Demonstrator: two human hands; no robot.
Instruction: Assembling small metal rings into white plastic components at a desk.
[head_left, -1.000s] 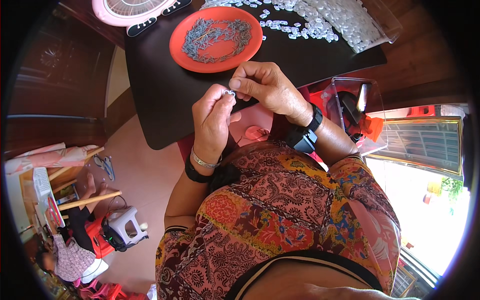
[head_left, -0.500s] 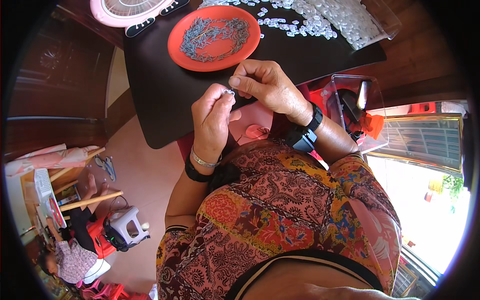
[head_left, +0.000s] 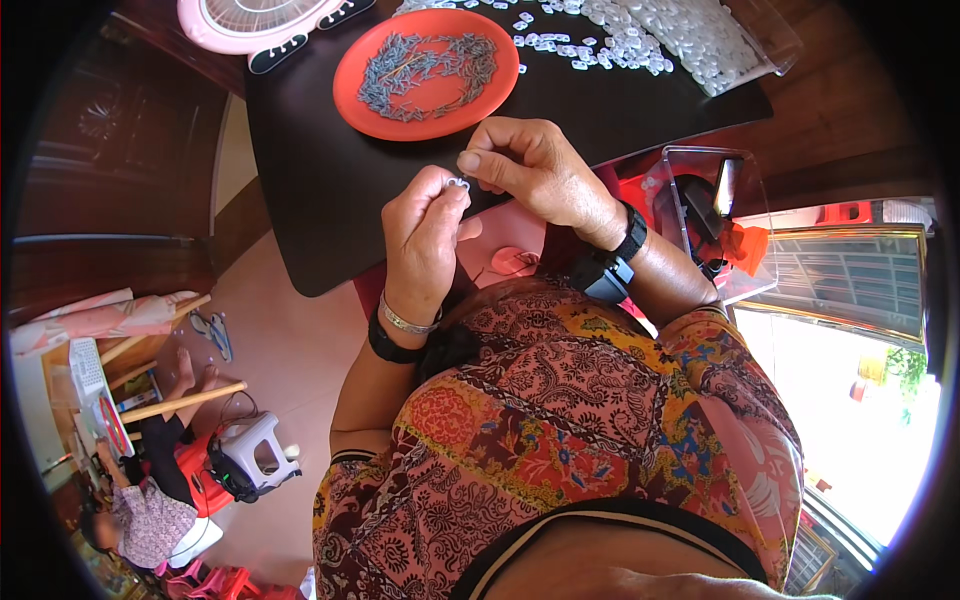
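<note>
In front of my body, at the near edge of the black table (head_left: 330, 200), both hands are raised close together. My left hand (head_left: 420, 235) pinches a small white plastic piece (head_left: 458, 184) between thumb and fingers. Just to its right, my right hand (head_left: 545, 180) is closed in a pinch, thumb against forefinger; anything between those fingertips is too small to make out. Beyond them lies a round orange-red plate (head_left: 345, 100) holding many thin grey nail-like pieces (head_left: 470, 70).
Many small white plastic pieces (head_left: 625, 40) spread from a tipped clear bin (head_left: 775, 55) at the back right. A pink fan (head_left: 250, 25) stands at the back left. Another clear box (head_left: 765, 190) sits right of the table. At lower left, a person (head_left: 155, 520) is near a grey-white stool (head_left: 262, 460).
My hands hold almost the same pose with the white piece. The view has shifted very slightly. At lower left, the other person's arm and head have moved a little.
</note>
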